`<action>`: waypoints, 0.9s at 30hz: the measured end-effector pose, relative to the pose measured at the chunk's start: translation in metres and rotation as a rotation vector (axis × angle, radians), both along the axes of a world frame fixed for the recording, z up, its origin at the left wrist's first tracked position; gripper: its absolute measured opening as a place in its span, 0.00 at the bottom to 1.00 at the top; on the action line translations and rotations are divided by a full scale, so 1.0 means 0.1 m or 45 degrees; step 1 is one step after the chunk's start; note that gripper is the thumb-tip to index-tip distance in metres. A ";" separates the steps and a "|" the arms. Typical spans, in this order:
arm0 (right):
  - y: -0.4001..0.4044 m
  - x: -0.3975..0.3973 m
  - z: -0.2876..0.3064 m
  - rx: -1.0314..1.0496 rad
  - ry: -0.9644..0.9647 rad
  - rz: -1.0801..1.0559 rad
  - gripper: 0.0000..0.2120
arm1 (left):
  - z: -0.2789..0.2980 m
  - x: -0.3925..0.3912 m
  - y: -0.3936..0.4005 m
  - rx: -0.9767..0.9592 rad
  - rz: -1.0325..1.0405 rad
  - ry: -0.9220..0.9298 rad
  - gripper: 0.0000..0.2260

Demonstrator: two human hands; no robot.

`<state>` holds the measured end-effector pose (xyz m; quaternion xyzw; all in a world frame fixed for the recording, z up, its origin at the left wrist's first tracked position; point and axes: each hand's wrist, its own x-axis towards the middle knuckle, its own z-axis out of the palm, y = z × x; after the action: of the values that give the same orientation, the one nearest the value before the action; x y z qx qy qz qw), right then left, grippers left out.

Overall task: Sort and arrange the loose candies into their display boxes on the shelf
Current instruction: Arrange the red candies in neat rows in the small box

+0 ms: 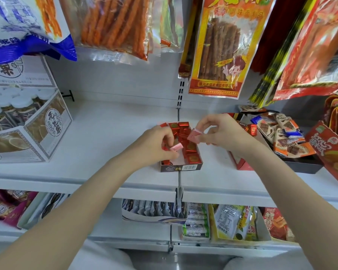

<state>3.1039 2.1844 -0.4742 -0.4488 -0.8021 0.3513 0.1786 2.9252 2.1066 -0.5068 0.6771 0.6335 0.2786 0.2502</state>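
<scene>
Small display box (180,167) sits mid-frame on white shelf (98,137), partly filled w/ red foil candies (191,147). Left hand (154,145), at box's 9 o'clock, pinches a pink candy (176,147) over the box. Right hand (220,131), at 2 o'clock, pinches another pink candy (194,137) above the box's far right corner. Chocolate packs (287,137) lie at 3 o'clock.

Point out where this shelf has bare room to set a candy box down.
Bare shelf lies between the jar carton and the red candy box. Right of the box it is crowded: right hand, chocolate tray.
</scene>
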 end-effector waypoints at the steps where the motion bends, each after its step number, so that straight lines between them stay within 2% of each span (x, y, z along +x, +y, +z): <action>1: 0.00 0.01 -0.02 0.013 -0.007 -0.010 0.10 | -0.02 0.05 0.00 -0.003 -0.044 0.077 0.14; 5: -0.03 0.01 -0.06 0.017 -0.018 0.053 0.08 | -0.07 0.15 0.04 -0.054 -0.102 0.283 0.14; 9: -0.08 -0.05 -0.06 0.089 -0.081 0.180 0.08 | -0.05 0.09 0.05 -0.082 -0.153 0.397 0.10; 15: -0.12 -0.10 -0.06 0.160 -0.248 0.286 0.08 | -0.04 0.00 0.02 -0.138 -0.176 0.253 0.09; 20: -0.12 -0.10 -0.06 0.136 -0.342 0.355 0.08 | -0.05 -0.05 0.04 -0.119 -0.226 0.291 0.02; 27: -0.11 -0.13 -0.09 0.099 -0.396 0.382 0.09 | -0.04 0.08 0.07 -0.103 -0.134 0.368 0.06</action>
<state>3.0913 2.1734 -0.4836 -0.3658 -0.8908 0.2692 0.0156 2.9332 2.1140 -0.5109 0.7317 0.6373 0.1390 0.1978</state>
